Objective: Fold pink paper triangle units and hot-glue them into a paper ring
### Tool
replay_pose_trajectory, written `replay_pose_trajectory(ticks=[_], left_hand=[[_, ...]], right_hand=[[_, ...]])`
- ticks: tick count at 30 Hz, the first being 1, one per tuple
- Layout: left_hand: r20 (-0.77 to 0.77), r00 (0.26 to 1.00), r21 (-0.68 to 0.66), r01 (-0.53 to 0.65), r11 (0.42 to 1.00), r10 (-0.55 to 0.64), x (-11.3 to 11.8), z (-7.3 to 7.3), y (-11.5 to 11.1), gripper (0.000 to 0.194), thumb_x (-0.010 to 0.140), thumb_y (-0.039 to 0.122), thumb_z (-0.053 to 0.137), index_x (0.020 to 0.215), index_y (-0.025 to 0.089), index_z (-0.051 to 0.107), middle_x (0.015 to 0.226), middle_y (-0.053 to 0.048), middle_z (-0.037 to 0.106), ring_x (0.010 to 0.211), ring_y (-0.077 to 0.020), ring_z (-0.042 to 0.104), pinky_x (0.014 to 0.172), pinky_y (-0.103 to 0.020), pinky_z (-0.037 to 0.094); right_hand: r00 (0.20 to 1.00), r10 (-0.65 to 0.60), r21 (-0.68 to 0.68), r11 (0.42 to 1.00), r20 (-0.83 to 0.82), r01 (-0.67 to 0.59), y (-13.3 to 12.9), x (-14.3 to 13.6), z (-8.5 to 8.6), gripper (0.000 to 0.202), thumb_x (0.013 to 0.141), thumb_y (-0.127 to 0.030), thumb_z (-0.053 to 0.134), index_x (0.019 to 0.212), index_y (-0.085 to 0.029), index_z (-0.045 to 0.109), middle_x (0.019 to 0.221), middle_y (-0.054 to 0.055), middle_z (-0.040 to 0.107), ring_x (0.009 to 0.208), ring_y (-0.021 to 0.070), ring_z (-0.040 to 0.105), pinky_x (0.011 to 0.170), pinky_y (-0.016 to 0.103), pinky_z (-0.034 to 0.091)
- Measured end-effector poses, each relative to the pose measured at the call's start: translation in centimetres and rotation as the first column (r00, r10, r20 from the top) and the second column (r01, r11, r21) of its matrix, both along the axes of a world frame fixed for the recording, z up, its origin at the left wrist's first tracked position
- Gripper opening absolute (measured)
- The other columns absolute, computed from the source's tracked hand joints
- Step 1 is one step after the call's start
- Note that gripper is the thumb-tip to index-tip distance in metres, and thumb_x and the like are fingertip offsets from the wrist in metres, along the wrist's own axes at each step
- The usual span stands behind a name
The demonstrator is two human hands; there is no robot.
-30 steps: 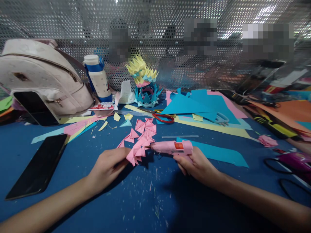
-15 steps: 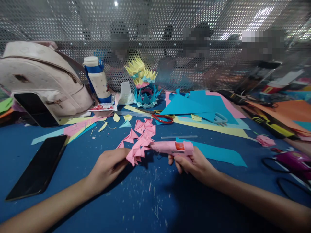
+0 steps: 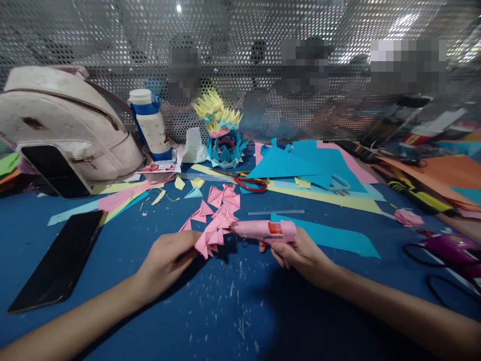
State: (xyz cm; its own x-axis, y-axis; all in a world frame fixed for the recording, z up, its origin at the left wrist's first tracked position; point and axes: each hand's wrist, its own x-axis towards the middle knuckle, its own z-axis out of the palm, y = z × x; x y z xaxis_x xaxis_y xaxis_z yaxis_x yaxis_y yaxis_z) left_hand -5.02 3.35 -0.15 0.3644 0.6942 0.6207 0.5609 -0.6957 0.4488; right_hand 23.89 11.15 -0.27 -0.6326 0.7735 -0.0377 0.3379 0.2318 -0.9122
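The left hand pinched a cluster of folded pink paper pieces between thumb and fingertips, low over the blue bench. The right hand was wrapped around the handle of a pink glue gun, its grip closed on the tool with a finger under the body near the trigger. The nozzle pointed left and sat right at the edge of the pink cluster, touching it or very nearly so (the exact contact was too small to tell).

Doing this joint well would likely call for a small bead placed in the fold where two pieces meet, with the left fingertips kept back from the nozzle side, since hot glue could reach them. Holding the cluster steady against the bench should help the tip stay on one spot.

More loose pink triangles lay just beyond the cluster, with red-handled scissors farther back near blue paper sheets. A black phone lay well to the left, and a finished paper flower stood by the perforated screen.
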Motion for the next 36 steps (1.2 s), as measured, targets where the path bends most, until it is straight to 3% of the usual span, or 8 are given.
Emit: replay_pose_trajectory(ticks=[15,36], left_hand=[[0.011,1.0,-0.024,-0.003,1.0,0.004,0.16,0.17,0.08,0.021,0.099,0.015,0.046,0.096,0.017,0.067,0.083,-0.006,0.074,0.067,-0.0132,0.07,0.06,-0.02,0.052],[0.007,1.0,0.006,-0.006,1.0,0.006,0.13,0.1,0.1,0.018,0.1,0.014,0.046,0.102,0.017,0.064,0.084,-0.005,0.074,0.068,-0.0127,0.069,0.06,-0.02,0.051]], right_hand=[[0.994,-0.049,0.023,0.999,0.097,0.047,-0.19,-0.06,-0.12,0.053,0.093,-0.057,0.046,0.056,-0.019,0.048,0.047,0.0,0.048,0.043,0.0091,0.044,0.04,0.019,0.033],[0.986,-0.041,0.159,0.987,0.16,0.015,-0.28,-0.28,0.56,0.059,0.097,-0.05,0.041,0.047,-0.02,0.045,0.041,-0.001,0.045,0.041,0.0094,0.041,0.043,0.024,0.029]])
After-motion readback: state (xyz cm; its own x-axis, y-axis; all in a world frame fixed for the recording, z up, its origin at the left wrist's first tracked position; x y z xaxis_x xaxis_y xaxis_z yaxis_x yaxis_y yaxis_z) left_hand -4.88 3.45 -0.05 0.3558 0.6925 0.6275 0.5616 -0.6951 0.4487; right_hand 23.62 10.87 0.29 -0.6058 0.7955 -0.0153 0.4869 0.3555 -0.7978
